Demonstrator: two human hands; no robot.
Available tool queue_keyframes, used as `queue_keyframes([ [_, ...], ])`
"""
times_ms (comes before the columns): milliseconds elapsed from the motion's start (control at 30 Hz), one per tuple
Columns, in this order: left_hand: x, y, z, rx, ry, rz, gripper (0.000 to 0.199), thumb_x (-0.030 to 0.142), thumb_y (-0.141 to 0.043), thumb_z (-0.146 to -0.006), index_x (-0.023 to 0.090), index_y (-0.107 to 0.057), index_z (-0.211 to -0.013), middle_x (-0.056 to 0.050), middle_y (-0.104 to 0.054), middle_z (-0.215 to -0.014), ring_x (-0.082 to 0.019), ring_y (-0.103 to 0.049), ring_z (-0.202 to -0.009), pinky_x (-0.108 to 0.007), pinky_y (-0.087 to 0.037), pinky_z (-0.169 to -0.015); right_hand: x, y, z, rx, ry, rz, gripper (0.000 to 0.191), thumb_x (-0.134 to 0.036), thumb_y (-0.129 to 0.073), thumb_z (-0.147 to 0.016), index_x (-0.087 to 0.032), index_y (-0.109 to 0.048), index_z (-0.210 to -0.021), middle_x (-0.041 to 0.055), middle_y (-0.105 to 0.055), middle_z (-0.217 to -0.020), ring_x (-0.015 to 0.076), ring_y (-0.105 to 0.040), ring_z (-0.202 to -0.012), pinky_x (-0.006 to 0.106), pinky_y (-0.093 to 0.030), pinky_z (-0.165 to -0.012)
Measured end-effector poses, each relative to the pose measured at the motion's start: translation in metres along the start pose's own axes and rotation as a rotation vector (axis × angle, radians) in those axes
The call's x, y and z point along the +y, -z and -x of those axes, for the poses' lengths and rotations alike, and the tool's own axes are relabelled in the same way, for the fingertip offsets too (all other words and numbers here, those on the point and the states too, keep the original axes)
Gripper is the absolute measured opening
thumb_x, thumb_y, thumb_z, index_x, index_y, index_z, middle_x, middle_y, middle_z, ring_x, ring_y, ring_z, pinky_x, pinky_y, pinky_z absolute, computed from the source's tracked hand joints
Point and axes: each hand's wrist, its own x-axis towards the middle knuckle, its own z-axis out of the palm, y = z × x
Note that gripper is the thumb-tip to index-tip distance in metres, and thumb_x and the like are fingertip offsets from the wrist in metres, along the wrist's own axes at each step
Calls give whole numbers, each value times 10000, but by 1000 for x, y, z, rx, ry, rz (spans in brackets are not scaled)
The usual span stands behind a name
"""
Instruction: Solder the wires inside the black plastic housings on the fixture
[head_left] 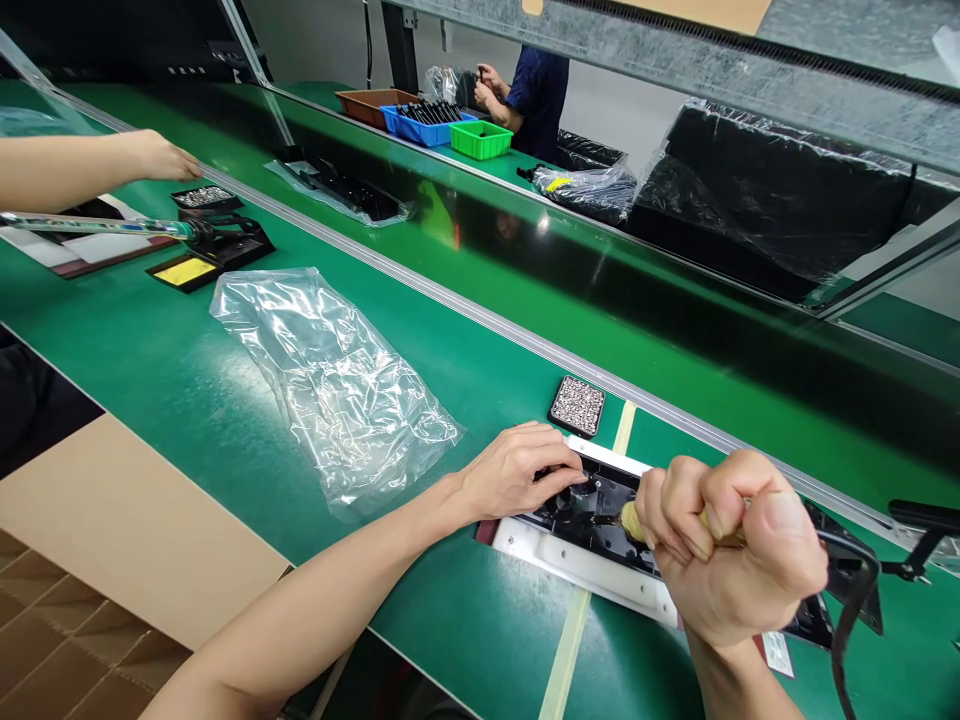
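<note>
My right hand (731,540) is wrapped in a fist around the yellow handle of a screwdriver (631,521). Its thin shaft points left, down at a long black plastic panel (611,535). That panel lies in a white fixture (592,572) on the green bench. Over the panel's left end is my left hand (521,470), thumb and forefinger tips brought close together at its surface. Whatever is between those fingertips is too small to make out. Just beyond the fixture sits a small black tray of screws (577,405).
A clear plastic bag (337,390) lies left of my forearm. A co-worker's hand (161,158) is at the far left, near another small tray (206,197). A metal rail (450,295) borders the bench. Bins (480,139) stand near another person. A black cable (851,600) hangs at right.
</note>
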Motion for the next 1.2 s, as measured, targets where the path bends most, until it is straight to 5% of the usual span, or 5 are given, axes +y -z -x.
queue_keyframes([
  [667,-1,-1,3,0,11,-9,170,250,-610,-1022,133,-694,-930,-41,-692,-833,-157,-613,-765,-316,-447,-761,-4,-2,-4,4,-38,36,368,-359,-528,-914,-207,-425,-595,-53,-296,-436,90,-249,-375,205,-256,-360],
  [967,-2,-1,5,-6,31,-5,187,264,-602,-1028,135,-696,-931,-37,-685,-812,-156,-610,-759,-321,-444,-751,-13,10,-6,-215,-76,56,362,-384,-456,-973,-205,-462,-658,-45,-363,-478,94,-305,-411,229,-331,-428],
  [1200,-4,-1,7,-18,38,-4,187,268,-588,-1036,140,-688,-943,-44,-699,-845,-160,-631,-791,-327,-452,-774,-14,10,-7,-238,-108,49,358,-391,-490,-962,-207,-479,-655,-44,-358,-480,103,-323,-421,235,-333,-433],
])
